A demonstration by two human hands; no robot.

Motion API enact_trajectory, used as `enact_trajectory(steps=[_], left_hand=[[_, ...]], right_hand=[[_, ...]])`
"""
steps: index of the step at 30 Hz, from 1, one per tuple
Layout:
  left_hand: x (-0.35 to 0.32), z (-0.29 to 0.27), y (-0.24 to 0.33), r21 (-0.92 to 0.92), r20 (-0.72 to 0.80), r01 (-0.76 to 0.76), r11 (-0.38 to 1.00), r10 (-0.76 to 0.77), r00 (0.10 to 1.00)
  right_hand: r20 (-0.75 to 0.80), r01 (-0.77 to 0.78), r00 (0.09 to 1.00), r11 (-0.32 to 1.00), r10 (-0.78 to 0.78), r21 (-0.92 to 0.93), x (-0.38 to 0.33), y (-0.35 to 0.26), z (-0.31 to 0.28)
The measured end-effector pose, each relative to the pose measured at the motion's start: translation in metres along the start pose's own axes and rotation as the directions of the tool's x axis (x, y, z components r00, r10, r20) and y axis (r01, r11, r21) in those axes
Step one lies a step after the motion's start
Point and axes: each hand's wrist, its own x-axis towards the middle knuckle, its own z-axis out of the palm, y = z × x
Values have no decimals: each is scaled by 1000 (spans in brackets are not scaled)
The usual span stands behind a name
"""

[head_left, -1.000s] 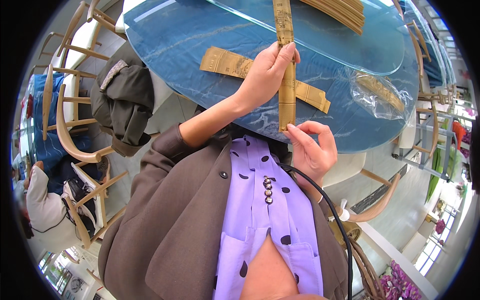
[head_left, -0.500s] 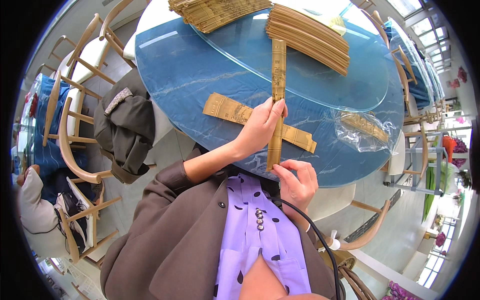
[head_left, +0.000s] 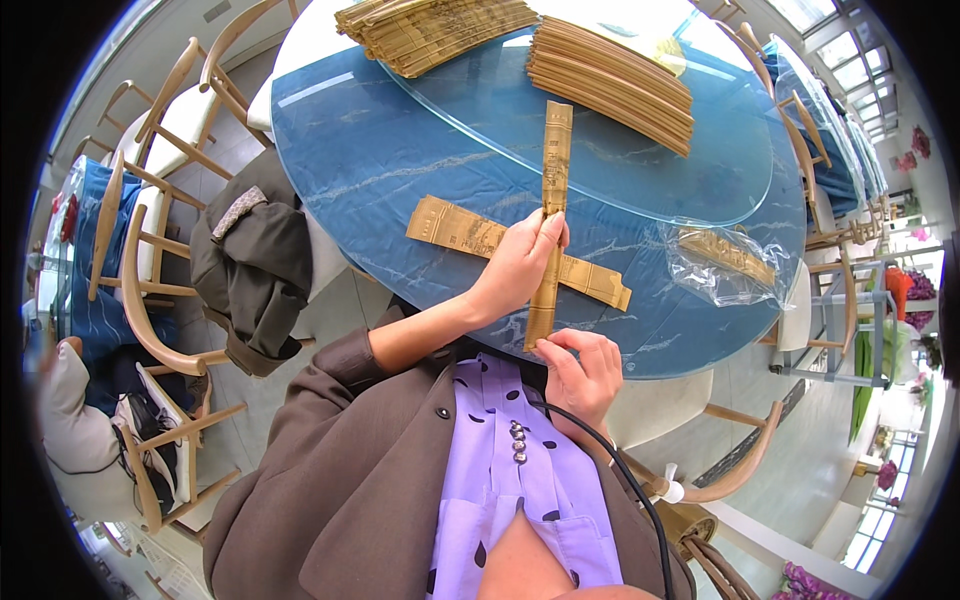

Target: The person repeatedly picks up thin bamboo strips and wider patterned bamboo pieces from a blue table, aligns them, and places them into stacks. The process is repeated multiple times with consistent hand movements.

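Observation:
A long, narrow gold-brown printed strip [head_left: 556,150], seemingly folded paper, is held nearly upright in the view, over the table's near edge. My left hand [head_left: 515,265] is closed round it below its middle, thumb on top. At its near end my right hand [head_left: 580,372] pinches the corner between thumb and fingertips. Beneath the held strip lies a second, wider gold-brown strip [head_left: 455,224], crossing it at a slant on the blue table [head_left: 380,180]. My left hand and the held strip hide part of it.
On the glass turntable [head_left: 720,190] lie a fanned heap of gold-brown strips [head_left: 440,35] and a neat stack of them [head_left: 610,85]. A clear plastic bag [head_left: 725,262] with a gold-brown piece sits right. A dark coat [head_left: 255,255] hangs on a chair at left. A black cable [head_left: 640,475] crosses my front.
Both hands and the held strip have shifted slightly nearer to me, and the strip's near end has swung a little left. The grip of each hand looks the same.

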Motion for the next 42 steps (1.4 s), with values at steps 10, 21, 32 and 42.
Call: enact_trajectory(steps=[10, 21, 32, 42], left_hand=[[1, -5, -4, -44, -12, 13, 999, -13, 1000], [2, -3, -7, -180, -45, 81, 980, -90, 995], [-20, -6, 15, -71, 137, 92, 993, -81, 987], [75, -163, 70, 439, -148, -109, 892, 192, 970]], right_hand=[[62, -48, 997, 998, 45, 47, 2, -1, 2], [106, -92, 992, 980, 74, 176, 4, -4, 8], [-3, 5, 1000, 990, -4, 143, 7, 8, 15], [1, -112, 994, 980, 113, 163, 9, 25, 24]])
